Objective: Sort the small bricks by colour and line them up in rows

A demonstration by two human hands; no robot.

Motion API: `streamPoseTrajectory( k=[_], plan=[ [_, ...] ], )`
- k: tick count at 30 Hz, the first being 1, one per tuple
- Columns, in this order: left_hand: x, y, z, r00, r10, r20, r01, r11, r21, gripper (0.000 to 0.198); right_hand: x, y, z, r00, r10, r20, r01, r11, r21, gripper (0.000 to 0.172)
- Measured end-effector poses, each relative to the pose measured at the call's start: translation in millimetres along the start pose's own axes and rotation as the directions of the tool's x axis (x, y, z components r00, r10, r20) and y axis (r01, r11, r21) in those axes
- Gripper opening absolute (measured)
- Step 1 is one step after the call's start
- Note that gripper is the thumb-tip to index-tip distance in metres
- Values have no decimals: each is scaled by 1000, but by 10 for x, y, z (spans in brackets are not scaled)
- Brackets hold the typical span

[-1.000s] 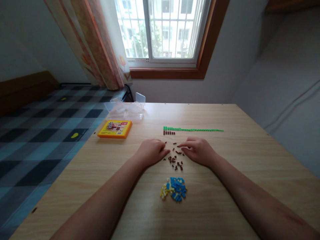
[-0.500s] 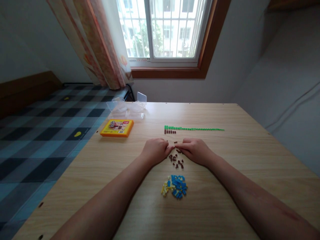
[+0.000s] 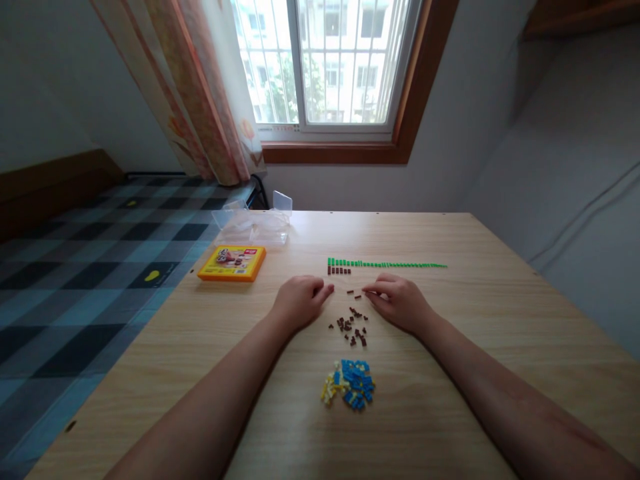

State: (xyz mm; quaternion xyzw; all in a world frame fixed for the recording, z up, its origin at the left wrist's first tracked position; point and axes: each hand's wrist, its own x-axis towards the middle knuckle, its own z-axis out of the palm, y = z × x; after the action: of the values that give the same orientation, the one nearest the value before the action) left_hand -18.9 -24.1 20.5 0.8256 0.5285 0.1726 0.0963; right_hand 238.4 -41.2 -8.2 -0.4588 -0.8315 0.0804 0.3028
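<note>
"Since the head view is the only one going, how far along does the sorting look from there?"

"Partway, I'd say. The green row [image 3: 373,265] looks like the finished bit: bricks lined up toward the far side of the table [image 3: 505,280], biggest at the left end, tiny ones at the right. Just below it, the brown row [image 3: 339,271] has barely got going, only a handful of pieces."

"So brown's the color in progress?"

"Seems so. Most of it lies in a loose brown scatter [image 3: 345,325] between the person's forearms, plus a couple of brown bars [image 3: 357,297] up between the hands. The blue and yellow pile [image 3: 357,378] sits nearest the person, all jumbled, so none of that looks lined up."

"And the hands?"

"Left hand [image 3: 300,301] rests left of the bars, fingers curled in, thumb up near the index. Can't tell if there's a piece in there. Right hand [image 3: 399,301] is on the other side, thumb and index tips close together right beside a bar. Way too small to tell whether they're pinching anything."

"Box?"

"Yellow-orange box [image 3: 233,263] is off to the left, in front of some clear plastic packaging [image 3: 253,233]."
</note>
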Motion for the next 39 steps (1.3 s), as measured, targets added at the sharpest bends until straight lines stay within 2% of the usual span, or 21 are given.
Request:
streamPoseTrajectory(
  k=[5, 10, 14, 20, 25, 31, 36, 39],
  plan=[
    [52, -110, 23, 987, -132, -97, 107, 969, -223, 48, 7, -3, 18, 997, -48, 67, 49, 999, -18, 20],
    [78, -149, 30, 974, -182, -136, 137, 947, -291, 47, 6, -24, 18, 993, -76, 89, 79, 996, -31, 20],
    [67, -132, 44, 971, -191, -144, 153, 959, -238, 46, 17, -43, 31, 998, -10, 62, 16, 995, -96, 17],
    [85, -8, 55, 971, -226, -80, 226, 974, -6, 44, 64, -45, 58, 996, 85, 28, -82, 990, -115, 20],
    [208, 16, 39, 949, -311, -51, 311, 950, -8, 40, 95, -5, 92, 998, 67, -6, -67, 994, -89, 18],
    [220, -57, 61, 944, -312, -108, 303, 949, -92, 45, 48, -54, 51, 998, 62, -30, -63, 998, -26, 14],
    [191, -98, 86, 943, -285, -174, 237, 938, -251, 44, 47, -101, 20, 999, 28, 36, -26, 998, -60, 11],
    [178, -124, 97, 926, -295, -236, 204, 916, -344, 45, 132, -68, 21, 997, 2, 77, 6, 994, -111, 11]
  ],
)
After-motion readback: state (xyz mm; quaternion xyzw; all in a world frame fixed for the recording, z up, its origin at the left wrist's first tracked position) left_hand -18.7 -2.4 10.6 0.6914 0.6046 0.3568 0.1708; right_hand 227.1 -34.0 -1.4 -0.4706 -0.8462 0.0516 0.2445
